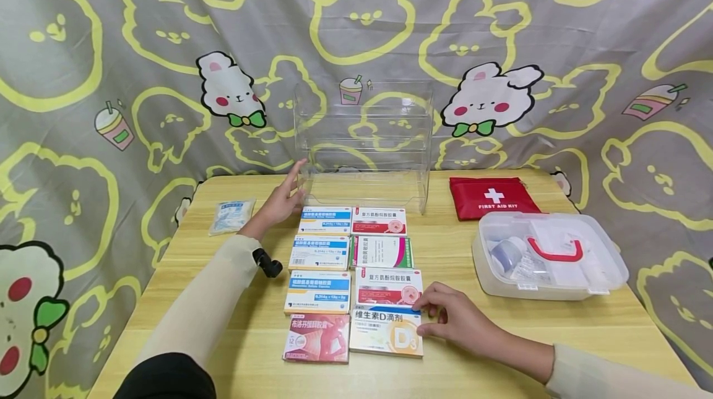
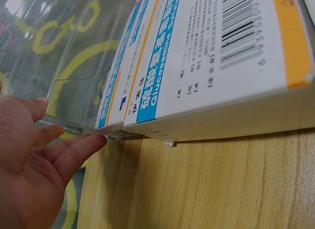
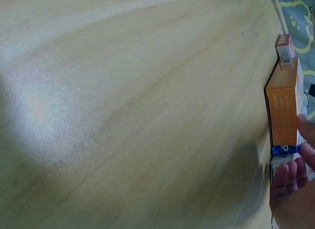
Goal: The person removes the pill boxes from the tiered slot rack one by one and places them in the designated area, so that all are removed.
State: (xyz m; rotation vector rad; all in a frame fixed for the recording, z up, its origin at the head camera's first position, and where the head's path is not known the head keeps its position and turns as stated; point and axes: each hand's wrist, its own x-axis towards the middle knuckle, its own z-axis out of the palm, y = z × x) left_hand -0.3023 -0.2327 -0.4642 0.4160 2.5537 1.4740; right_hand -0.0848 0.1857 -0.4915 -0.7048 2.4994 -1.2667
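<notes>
My left hand (image 1: 283, 201) reaches to the left side of a clear plastic tiered rack (image 1: 362, 177), its fingers extended along the edge. In the left wrist view that hand (image 2: 37, 155) has its fingertips close by the end of a blue-and-white glucosamine box (image 2: 197, 66). My right hand (image 1: 459, 318) is at the right edge of the vitamin D drops box (image 1: 381, 340), thumb and index finger at its side, other fingers loosely bent. The right wrist view shows the thumb against the orange side of that box (image 3: 283, 115).
Medicine boxes lie in two columns, among them a pink box (image 1: 316, 338), a green-edged box (image 1: 381, 252) and red-and-white boxes (image 1: 379, 221). Right stand a red first aid pouch (image 1: 492, 199) and a lidded clear case (image 1: 551, 257). A small plastic packet (image 1: 232, 216) lies left.
</notes>
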